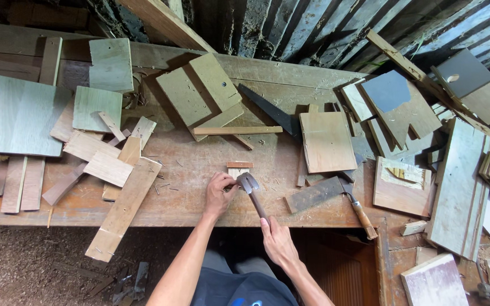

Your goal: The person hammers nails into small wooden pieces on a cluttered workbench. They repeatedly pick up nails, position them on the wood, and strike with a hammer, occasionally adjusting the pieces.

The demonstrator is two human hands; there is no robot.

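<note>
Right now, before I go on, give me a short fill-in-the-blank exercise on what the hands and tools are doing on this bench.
1. The right hand holds a ____ by its handle.
2. The left hand steadies a small wood block on the ____.
3. The cleaver with a wooden handle lies to the ____ of the hammer head.
4. The dark saw blade lies ____ from the person than the small wood block.

Missing words: hammer; workbench; right; farther

Bare forearms, dark navy shirt, seemingly grey trousers
</note>
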